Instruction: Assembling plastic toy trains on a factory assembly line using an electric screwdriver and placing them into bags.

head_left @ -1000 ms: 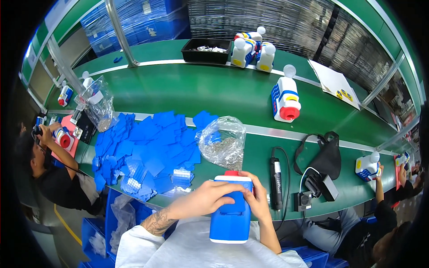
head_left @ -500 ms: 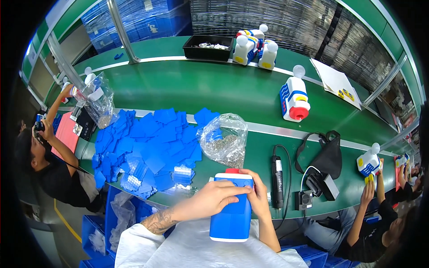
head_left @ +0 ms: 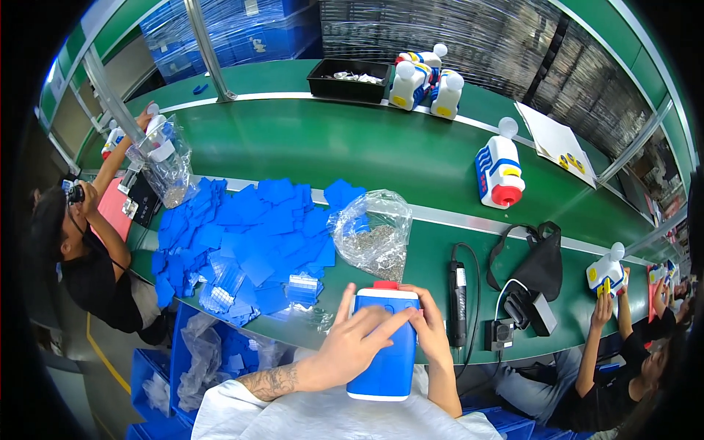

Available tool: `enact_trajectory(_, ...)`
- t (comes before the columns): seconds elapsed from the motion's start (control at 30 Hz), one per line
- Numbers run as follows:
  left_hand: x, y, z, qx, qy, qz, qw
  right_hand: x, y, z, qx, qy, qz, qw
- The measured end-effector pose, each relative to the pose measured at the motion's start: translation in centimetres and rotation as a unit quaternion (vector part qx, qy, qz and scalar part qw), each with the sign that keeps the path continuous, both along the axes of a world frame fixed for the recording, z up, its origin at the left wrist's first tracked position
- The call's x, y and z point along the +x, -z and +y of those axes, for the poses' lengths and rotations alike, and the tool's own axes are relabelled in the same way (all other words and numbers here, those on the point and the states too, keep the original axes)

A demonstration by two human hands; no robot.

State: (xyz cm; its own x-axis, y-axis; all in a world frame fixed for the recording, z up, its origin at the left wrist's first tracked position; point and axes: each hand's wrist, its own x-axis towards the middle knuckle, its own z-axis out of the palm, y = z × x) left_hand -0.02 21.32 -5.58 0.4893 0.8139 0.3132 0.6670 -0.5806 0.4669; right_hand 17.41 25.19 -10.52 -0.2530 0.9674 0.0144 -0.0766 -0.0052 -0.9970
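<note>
Blue-and-white case point(head_left: 380, 378) with red cap point(head_left: 386, 285), right hand point(head_left: 434, 331) gripping its right side, left hand point(head_left: 353, 345) blurred over it, clear bag point(head_left: 359, 246) just beyond, contents point(head_left: 383, 255) probably screws, blue sheets point(head_left: 257, 242) piled left, corded electric screwdriver point(head_left: 457, 304) right.

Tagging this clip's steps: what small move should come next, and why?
Probably the left hand should press down near the upper right corner of the case while the right hand steadies it: the left index finger extends there, close to the right fingertips, and the right hand braces that side.
</note>
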Motion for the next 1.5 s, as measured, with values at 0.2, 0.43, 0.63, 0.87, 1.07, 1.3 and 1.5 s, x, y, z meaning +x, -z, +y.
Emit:
enact_trajectory(0.2, -0.8, 0.0, 0.8, -0.046, -0.093, -0.037, 0.994, -0.1, -0.6, -0.4, 0.003, -0.016, -0.014, 1.000)
enact_trajectory(0.43, -1.9, 3.5, 3.0, -0.266, -0.030, -0.315, 0.911, -0.3, -1.6, -0.7, -0.064, -0.037, 0.003, 0.997)
enact_trajectory(0.63, -2.6, 4.4, 3.0, -0.330, -0.018, -0.369, 0.869, -0.3, -1.0, -0.7, -0.023, -0.066, -0.014, 0.997)
enact_trajectory(0.87, -3.8, 5.4, 8.4, -0.229, -0.014, -0.305, 0.925, 2.6, 0.9, 1.5, 0.104, 0.110, -0.170, 0.974)
enact_trajectory(1.07, -3.1, 11.5, 17.2, 0.041, -0.127, 0.073, 0.988, 5.1, 4.1, 3.5, -0.009, 0.246, -0.656, 0.714)
enact_trajectory(1.3, -2.9, 12.8, 18.9, 0.002, -0.119, 0.118, 0.986, 10.8, 6.1, 2.6, -0.057, 0.205, -0.221, 0.952)
enact_trajectory(1.5, -2.9, 11.1, 18.0, 0.042, -0.112, -0.068, 0.991, 10.6, -3.2, 1.2, 0.024, 0.329, 0.295, 0.897)
